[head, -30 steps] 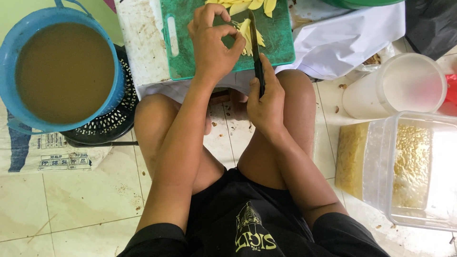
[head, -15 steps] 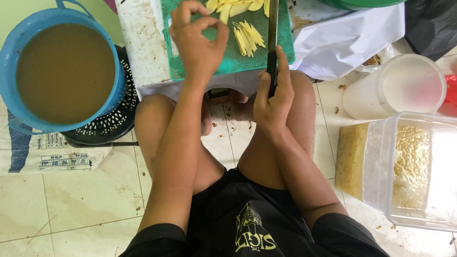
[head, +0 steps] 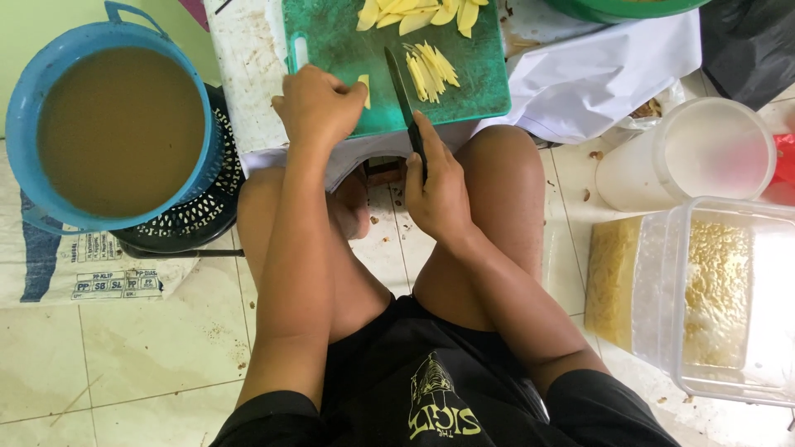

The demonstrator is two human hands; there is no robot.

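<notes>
head view, looking straight down at a seated person, bare knees apart, black shorts.

left hand (head: 319, 103) curled, fingertips down on the near-left part of the green cutting board (head: 348, 58), pinning a small yellow piece (head: 364, 83) just past the fingers. exact pinch hidden under the knuckles, can't tell finger placement.

right hand (head: 439, 186) wrapped tight round the black handle of a knife (head: 402, 91), thumb up along the handle. blade dark, pointing away from the body, lying across the board between the small piece and a pile of thin yellow strips (head: 432, 68). blade edge vs board contact: can't tell.

strips fanned just right of the blade, mid-board. thicker yellow slices (head: 418, 12) at the far edge of the board, partly cut off by the frame.

board sits on a low white, stained surface (head: 240, 58), near edge overhanging the knees.

left side: blue bucket (head: 33, 108) full of murky brown liquid, resting on a black perforated basket (head: 195, 219), printed sack (head: 91, 277) flat on the tiled floor beneath.

right side: white cloth or bag (head: 604, 74) bunched next to the board, translucent white cup-like container (head: 704, 153) on its side, clear plastic tub (head: 720, 298) holding pale yellow shredded stuff, touching nothing on the board. green bowl rim (head: 621, 10) at top edge.
</notes>
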